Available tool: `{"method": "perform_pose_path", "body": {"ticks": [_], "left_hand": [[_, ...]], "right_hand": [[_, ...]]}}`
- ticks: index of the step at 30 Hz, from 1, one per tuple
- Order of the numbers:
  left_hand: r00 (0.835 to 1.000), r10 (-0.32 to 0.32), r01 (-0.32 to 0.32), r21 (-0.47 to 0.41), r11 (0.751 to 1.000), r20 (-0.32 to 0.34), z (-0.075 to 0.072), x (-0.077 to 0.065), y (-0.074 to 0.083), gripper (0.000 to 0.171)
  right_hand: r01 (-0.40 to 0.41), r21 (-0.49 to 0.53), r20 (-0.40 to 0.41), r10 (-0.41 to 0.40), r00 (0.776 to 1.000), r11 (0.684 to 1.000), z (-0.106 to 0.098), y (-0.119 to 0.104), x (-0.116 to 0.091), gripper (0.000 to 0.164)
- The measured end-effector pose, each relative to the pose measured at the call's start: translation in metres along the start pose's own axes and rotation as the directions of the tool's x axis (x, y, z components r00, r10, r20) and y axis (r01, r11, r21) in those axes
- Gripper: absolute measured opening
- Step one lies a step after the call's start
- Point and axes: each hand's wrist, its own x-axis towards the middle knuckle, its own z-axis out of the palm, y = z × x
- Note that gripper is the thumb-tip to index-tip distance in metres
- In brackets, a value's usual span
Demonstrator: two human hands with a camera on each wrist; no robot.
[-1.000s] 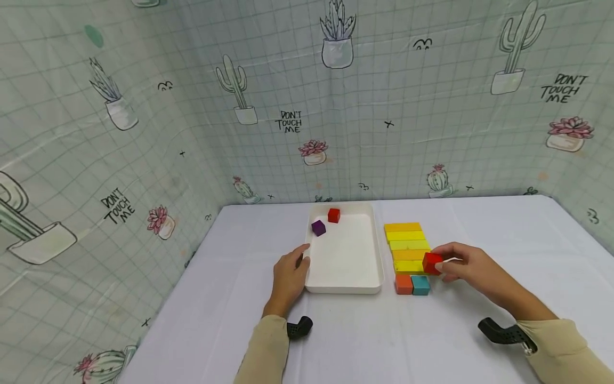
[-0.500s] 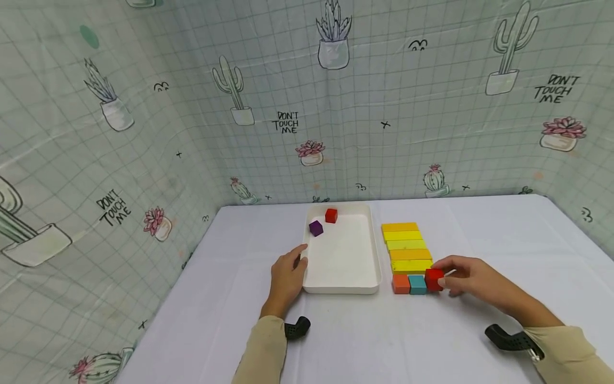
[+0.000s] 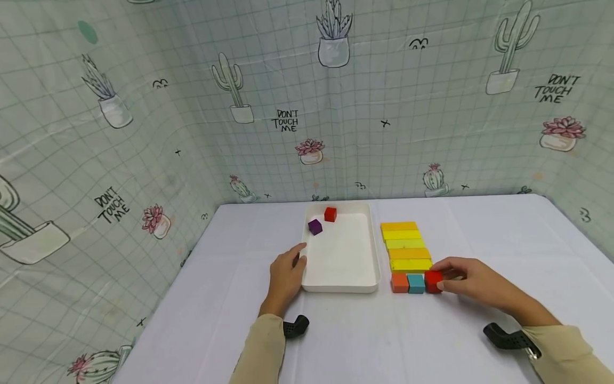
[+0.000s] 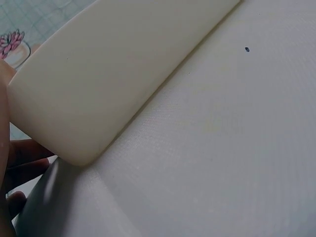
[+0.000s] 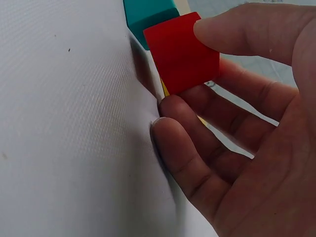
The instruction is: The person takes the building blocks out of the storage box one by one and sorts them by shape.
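Note:
My right hand (image 3: 467, 280) pinches a red cube (image 3: 434, 281) between thumb and fingers. In the right wrist view, the thumb lies on one face of the red cube (image 5: 182, 54), which sits against a teal cube (image 5: 150, 15). An orange cube (image 3: 400, 283) stands at the left end of this row, beside the teal cube (image 3: 415, 284). Behind the row lie several yellow and orange flat strips (image 3: 406, 244), side by side. My left hand (image 3: 284, 277) touches the left side of a white tray (image 3: 341, 289) with thumb and index finger; its other fingers are mostly hidden.
Inside the tray, near its far left corner, are another red cube (image 3: 330, 214) and a purple cube (image 3: 315, 227). A white cloth covers the table (image 3: 355, 341). Behind it hangs a patterned curtain (image 3: 374, 96) with cactus drawings.
My right hand has brought the red cube toward me from over the strips, down to the right end of the cube row. My left hand has stayed at the tray.

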Motion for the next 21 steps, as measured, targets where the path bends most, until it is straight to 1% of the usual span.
{"method": "perform_pose_path", "body": {"ticks": [2, 5, 10, 14, 18, 21], "left_hand": [[1.000, -0.006, 0.006, -0.004, 1.000, 0.001, -0.0002, -0.0003, 0.0003, 0.038], [1.000, -0.016, 0.016, -0.009, 1.000, 0.005, 0.0004, -0.0013, 0.0002, 0.037], [1.000, -0.018, 0.018, -0.007, 1.000, 0.005, 0.0010, -0.0019, -0.0004, 0.037], [1.000, -0.008, 0.008, 0.003, 1.000, 0.004, 0.0003, -0.0003, -0.0002, 0.038], [1.000, -0.015, 0.015, 0.002, 1.000, 0.003, -0.0001, 0.0006, 0.0001, 0.038], [1.000, -0.013, 0.013, 0.000, 1.000, 0.003, 0.0004, 0.0001, -0.0006, 0.037]], "right_hand": [[0.002, -0.014, -0.001, -0.002, 1.000, 1.000, 0.0000, 0.0008, 0.0008, 0.041], [-0.011, -0.002, 0.007, 0.011, 1.000, 1.000, 0.0012, 0.0018, 0.0010, 0.042], [-0.002, 0.006, 0.013, 0.001, 1.000, 1.000, 0.0040, 0.0020, -0.0001, 0.042], [0.014, -0.025, 0.001, -0.014, 1.000, 1.000, 0.0053, -0.0014, 0.0003, 0.040], [0.020, -0.059, -0.008, -0.020, 1.000, 0.998, 0.0070, -0.0043, 0.0013, 0.039], [0.018, -0.059, 0.001, -0.018, 1.000, 0.998, 0.0063, -0.0059, 0.0005, 0.040]]}}
